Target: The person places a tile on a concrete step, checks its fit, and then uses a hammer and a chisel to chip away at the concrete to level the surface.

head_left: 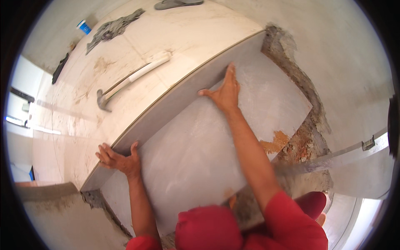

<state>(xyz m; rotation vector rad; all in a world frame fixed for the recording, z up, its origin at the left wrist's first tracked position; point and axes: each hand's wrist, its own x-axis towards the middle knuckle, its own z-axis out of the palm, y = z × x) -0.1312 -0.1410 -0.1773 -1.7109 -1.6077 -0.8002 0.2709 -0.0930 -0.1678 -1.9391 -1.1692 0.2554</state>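
A long grey tile strip (166,103) stands upright along the front edge of the upper step, forming a riser. Below it, a wide grey slab (187,154) lies flat as the lower tread. My left hand (123,161) is at the strip's left end, fingers spread over its top edge and thumb apart on the front side. Toward the strip's right part, my right hand (226,93) is open, its thumb and fingers stretched out against the strip's lower part near the slab. Both forearms reach across the slab from red sleeves.
On the beige upper step lie a claw hammer (133,78), a crumpled grey cloth (114,30), a flip-flop (179,4) and a blue cup (84,27). Rough broken plaster (302,81) edges the right wall. Orange-brown debris (276,142) sits at the slab's right corner.
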